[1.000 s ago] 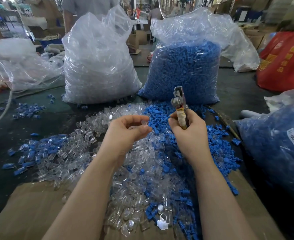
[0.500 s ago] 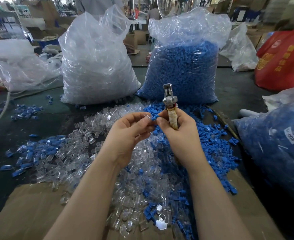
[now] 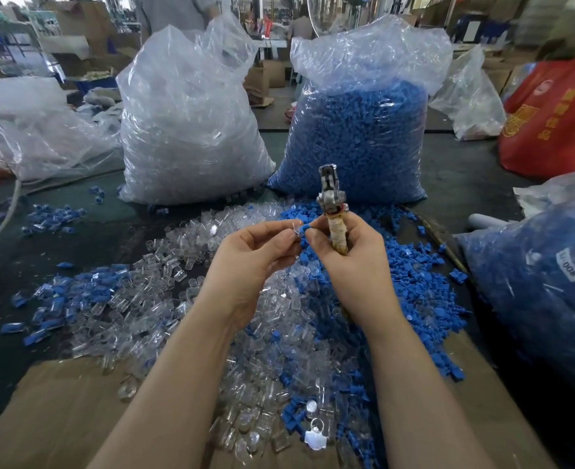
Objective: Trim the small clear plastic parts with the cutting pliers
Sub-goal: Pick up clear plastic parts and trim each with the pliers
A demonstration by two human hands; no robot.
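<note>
My left hand (image 3: 249, 255) pinches a small clear plastic part (image 3: 295, 230) between thumb and fingertips. My right hand (image 3: 350, 255) grips the cutting pliers (image 3: 331, 201) by their wrapped handle, metal jaws pointing up, and its thumb and forefinger pinch a small blue part (image 3: 305, 229) that touches the clear part. Both hands hover above a heap of clear parts (image 3: 164, 282) mixed with a heap of blue parts (image 3: 414, 286) on the dark table.
A big bag of clear parts (image 3: 191, 130) and a big bag of blue parts (image 3: 360, 137) stand behind the heaps. Another blue-filled bag (image 3: 543, 292) lies at the right, a red bag (image 3: 556, 120) beyond it. Cardboard (image 3: 59, 411) covers the near edge. A person stands far behind.
My hands have come together. The fingertips that were apart now meet, with the clear part and the blue part touching between them. The pliers stay upright in my right hand.
</note>
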